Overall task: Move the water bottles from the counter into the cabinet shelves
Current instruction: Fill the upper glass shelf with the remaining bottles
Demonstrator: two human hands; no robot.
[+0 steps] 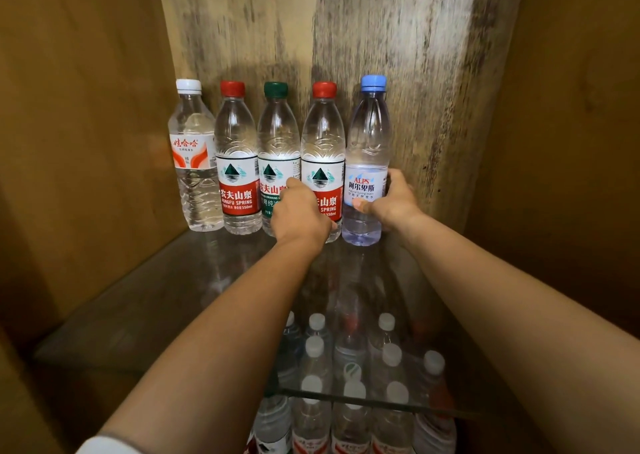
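Several water bottles stand upright in a row at the back of a glass shelf point(145, 301). From the left: a white-capped bottle point(194, 162), a red-capped bottle point(237, 162), a green-capped bottle point(277, 148), a second red-capped bottle point(323, 155) and a blue-capped bottle point(367, 148). My left hand point(301, 214) is wrapped around the lower part of the second red-capped bottle. My right hand point(391, 200) grips the blue-capped bottle at its label, thumb in front, fingers behind. Both bottles rest on the shelf.
Brown cabinet walls point(79, 141) close in on the left and right, with a streaked wooden back panel point(346, 30) behind the row. Through the glass, several more bottles point(349, 377) stand on the shelf below. Bare shelf lies right of the blue-capped bottle.
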